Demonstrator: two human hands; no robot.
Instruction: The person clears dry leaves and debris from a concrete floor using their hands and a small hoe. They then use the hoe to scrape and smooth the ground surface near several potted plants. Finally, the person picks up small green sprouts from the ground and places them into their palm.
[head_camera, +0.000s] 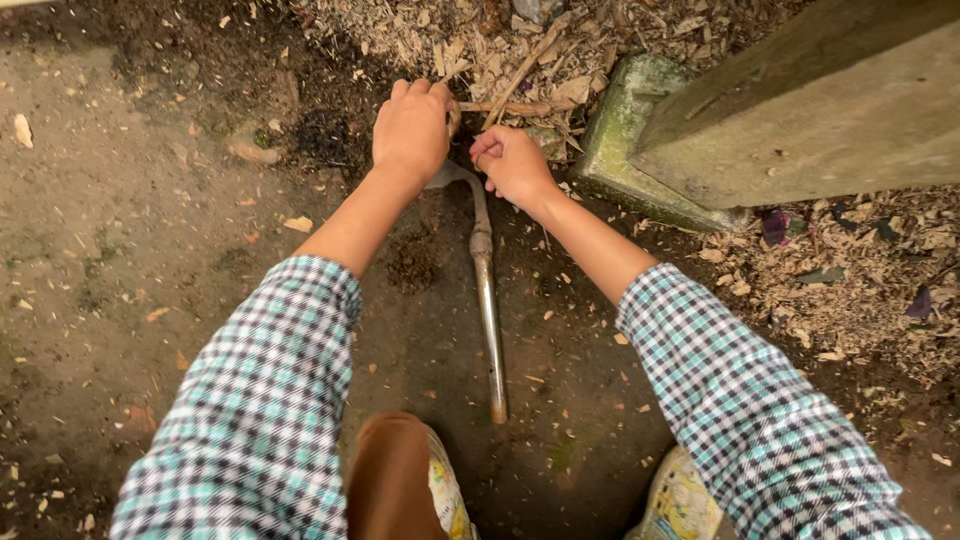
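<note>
step: hand-clearing at edge of wood-chip pile (520, 45), judged mid-way; digging tool not in use
L hand (411, 128): palm down on dark soil, fingers curled together into the dirt/chips; can't tell if clamped on anything
R hand (512, 163): fingers pinched together, likely on a small bit; too small to tell what
tool (484, 270): metal, long handle, lying flat on ground btw the arms, blade end just under hands
stone block (640, 140): mossy, just R of R hand
next: prob needs firmer pull on the stick (515, 106) lying by fingertips
</note>
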